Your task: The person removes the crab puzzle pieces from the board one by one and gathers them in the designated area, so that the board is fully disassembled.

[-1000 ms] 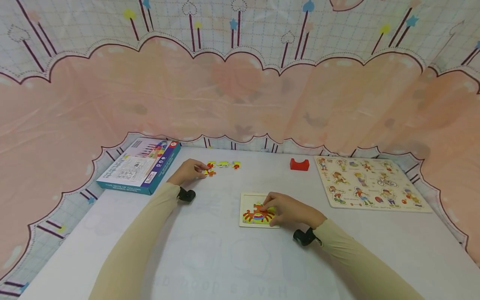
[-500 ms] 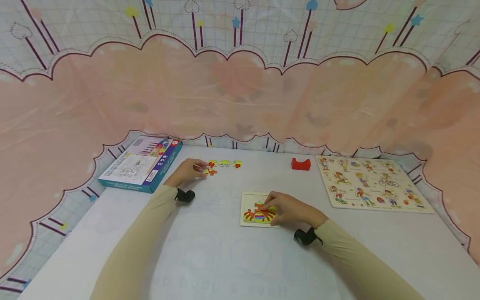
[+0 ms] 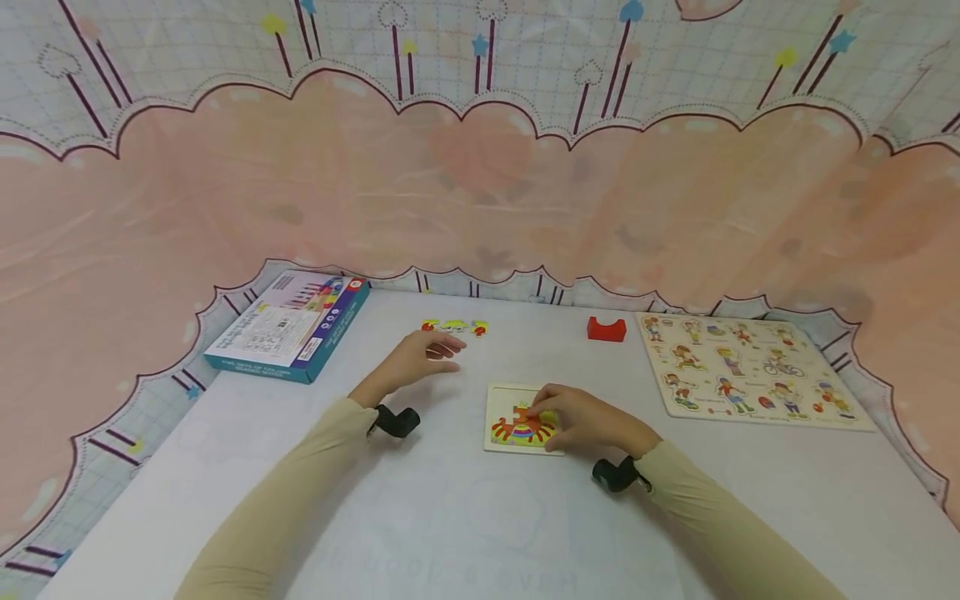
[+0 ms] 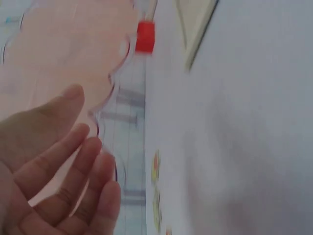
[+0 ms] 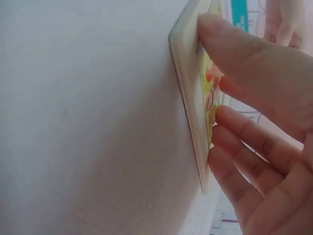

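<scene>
A small jigsaw puzzle in a pale wooden frame [image 3: 502,400] shows an orange figure with a rainbow band. My right hand [image 3: 588,419] rests on its right side, thumb at the frame's edge [image 5: 188,90] and the other fingertips on the fitted pieces. Left of the puzzle, my left hand [image 3: 420,360] hovers above the table, its thumb and fingers apart. No piece shows between its loosely curved fingers in the left wrist view. Just beyond that hand lie loose yellow-and-red puzzle pieces [image 3: 454,327], partly covered by its fingers.
A flat teal-edged box [image 3: 288,325] lies at the back left. Toward the back stands a red notched block [image 3: 606,329]. A large wooden board with pictures of children [image 3: 750,367] lies at the right. A patterned cloth [image 3: 480,208] hangs behind the table.
My left hand has left the loose pieces and come right and nearer, and an orange piece seen beside it before is out of sight in the head view. My right hand stays on the puzzle.
</scene>
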`<state>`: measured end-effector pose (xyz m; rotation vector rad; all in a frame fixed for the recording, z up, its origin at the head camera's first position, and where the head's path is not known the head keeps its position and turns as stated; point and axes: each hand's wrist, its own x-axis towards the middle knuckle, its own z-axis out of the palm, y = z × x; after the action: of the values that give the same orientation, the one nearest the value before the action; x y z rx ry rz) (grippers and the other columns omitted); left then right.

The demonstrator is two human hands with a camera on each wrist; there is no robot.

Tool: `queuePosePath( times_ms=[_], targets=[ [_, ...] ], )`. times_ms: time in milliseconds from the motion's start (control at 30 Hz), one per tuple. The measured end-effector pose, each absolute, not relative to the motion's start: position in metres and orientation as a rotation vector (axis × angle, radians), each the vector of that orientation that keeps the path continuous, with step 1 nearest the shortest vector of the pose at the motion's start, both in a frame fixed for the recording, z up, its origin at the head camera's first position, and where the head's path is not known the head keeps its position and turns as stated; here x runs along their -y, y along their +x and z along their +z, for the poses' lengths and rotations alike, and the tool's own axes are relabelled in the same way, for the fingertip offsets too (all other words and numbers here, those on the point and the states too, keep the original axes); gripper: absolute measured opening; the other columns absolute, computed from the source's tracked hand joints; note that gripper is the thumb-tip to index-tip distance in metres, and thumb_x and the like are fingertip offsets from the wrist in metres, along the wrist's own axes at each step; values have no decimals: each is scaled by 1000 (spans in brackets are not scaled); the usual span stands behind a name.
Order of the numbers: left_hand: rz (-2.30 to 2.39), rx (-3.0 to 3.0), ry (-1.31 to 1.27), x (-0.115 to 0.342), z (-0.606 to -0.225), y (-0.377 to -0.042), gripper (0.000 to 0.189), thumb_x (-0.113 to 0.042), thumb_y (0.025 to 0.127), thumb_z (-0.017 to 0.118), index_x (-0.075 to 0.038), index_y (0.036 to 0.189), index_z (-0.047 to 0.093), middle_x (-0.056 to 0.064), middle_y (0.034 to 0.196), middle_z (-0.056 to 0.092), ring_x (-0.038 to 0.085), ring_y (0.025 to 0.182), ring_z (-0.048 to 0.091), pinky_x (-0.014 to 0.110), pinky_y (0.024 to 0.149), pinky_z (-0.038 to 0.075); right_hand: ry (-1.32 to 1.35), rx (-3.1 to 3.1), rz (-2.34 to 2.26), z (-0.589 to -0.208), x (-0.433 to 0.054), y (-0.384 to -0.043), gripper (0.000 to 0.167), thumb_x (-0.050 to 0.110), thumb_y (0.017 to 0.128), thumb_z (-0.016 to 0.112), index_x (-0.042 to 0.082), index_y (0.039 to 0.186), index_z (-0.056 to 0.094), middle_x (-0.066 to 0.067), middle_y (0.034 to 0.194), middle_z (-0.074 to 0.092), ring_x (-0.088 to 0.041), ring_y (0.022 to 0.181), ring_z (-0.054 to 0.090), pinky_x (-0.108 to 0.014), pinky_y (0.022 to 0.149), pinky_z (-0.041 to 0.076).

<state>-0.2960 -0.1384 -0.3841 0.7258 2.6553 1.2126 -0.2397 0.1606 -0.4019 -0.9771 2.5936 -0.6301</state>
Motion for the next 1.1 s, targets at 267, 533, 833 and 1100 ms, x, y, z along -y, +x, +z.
queuePosePath(
  times_ms=[267, 533, 833, 1100],
  targets=[
    [1128, -2522, 779, 93, -393, -277, 34, -13, 83, 71, -2, 115, 65, 13, 112, 66, 22, 100, 62, 30, 89, 51, -993, -2631, -649, -400, -163, -238, 47, 23, 77, 77, 10, 120, 64, -5, 121, 58, -21, 112, 52, -42, 99, 45],
    [990, -2436, 817, 66, -401, -280, 38, -12, 78, 75, -3, 114, 66, 9, 110, 68, 11, 86, 60, 22, 79, 51, -943, -2679, -657, -399, -169, -240, 47, 25, 75, 79, 8, 117, 65, -7, 119, 58, -26, 113, 52, -46, 100, 43],
    [856, -2398, 824, 51, -402, -290, 32, -12, 76, 77, -5, 106, 69, 4, 100, 69, 5, 76, 52, 14, 69, 43, -996, -2682, -614, -402, -171, -243, 44, 26, 74, 80, 6, 111, 67, -9, 116, 57, -27, 110, 51, -47, 98, 44],
    [840, -2407, 741, 43, -402, -290, 26, -11, 75, 78, -5, 99, 68, 2, 91, 62, 10, 77, 50, 17, 69, 42, -969, -2660, -604, -402, -169, -245, 41, 26, 73, 80, 8, 108, 69, -7, 114, 57, -25, 110, 51, -45, 98, 44]
  ],
)
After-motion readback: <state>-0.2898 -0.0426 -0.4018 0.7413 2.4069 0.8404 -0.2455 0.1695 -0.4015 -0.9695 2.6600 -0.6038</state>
